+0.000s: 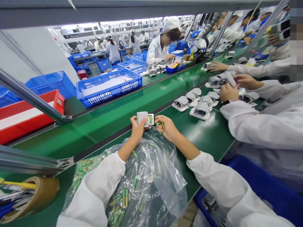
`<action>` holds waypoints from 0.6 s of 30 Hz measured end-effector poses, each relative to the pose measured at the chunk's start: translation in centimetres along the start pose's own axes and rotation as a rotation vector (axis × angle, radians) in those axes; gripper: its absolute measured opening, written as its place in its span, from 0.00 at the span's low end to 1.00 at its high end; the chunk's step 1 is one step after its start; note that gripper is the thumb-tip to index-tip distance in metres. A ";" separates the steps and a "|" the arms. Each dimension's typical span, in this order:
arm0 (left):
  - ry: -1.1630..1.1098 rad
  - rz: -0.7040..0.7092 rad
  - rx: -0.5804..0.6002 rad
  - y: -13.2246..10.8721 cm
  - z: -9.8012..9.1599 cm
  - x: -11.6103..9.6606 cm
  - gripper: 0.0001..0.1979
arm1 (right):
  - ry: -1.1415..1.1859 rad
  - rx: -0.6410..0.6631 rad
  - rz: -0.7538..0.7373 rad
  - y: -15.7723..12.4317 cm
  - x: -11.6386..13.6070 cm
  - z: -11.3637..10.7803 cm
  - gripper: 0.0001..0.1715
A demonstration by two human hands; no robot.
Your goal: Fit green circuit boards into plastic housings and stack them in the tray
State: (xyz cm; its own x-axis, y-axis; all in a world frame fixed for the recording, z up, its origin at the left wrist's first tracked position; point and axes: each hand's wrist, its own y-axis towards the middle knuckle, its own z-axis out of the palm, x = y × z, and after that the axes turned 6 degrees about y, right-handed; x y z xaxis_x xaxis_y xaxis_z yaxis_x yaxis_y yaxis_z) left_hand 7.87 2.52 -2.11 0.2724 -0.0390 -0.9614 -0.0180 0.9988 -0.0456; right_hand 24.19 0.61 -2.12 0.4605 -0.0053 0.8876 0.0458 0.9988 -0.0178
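My left hand (pixel 138 130) grips a white cuffed device (pixel 142 118) above the green bench. Its battery compartment (pixel 151 119) faces right, with green batteries visible inside. Close beside that compartment, my right hand (pixel 167 126) is closed around several small green-and-gold batteries (pixel 160 125). Below both hands spreads a clear plastic bag (pixel 156 170) with loose batteries (pixel 125 198) in it. More batteries (pixel 84 168) lie under the plastic at the left, partly covered by my left sleeve.
Several white cuffed devices (pixel 200 108) lie on the right of the bench. A co-worker's hands (pixel 230 91) hold another one there. Blue baskets (pixel 109 85) and a red tray (pixel 56 104) stand beyond the green conveyor (pixel 104 116). A tape roll (pixel 48 189) holding pens is at lower left.
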 end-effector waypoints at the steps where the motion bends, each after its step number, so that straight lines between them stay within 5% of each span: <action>1: -0.009 -0.007 0.000 0.0 0.0 0.0 0.40 | 0.098 0.009 0.061 0.2 0.1 -0.1 0.17; 9: -0.045 -0.043 -0.020 -0.3 0.0 -0.5 0.41 | 0.092 -0.004 -0.017 -0.1 0.3 0.1 0.24; 14: -0.020 -0.035 0.006 -0.3 0.0 -0.5 0.43 | -0.419 -0.109 -0.385 -1.3 0.4 0.1 0.22; 18: 0.006 -0.013 0.030 -0.4 0.0 -0.3 0.43 | -0.750 -0.062 -0.627 -1.6 0.1 -0.2 0.15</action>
State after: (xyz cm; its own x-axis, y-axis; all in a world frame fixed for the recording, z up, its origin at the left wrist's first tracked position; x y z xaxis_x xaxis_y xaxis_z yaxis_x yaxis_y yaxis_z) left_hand 7.81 2.15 -1.76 0.2667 -0.0525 -0.9624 0.0143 0.9986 -0.0505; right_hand 24.36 -0.97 -2.12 -0.3454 -0.4806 0.8061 0.1463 0.8208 0.5521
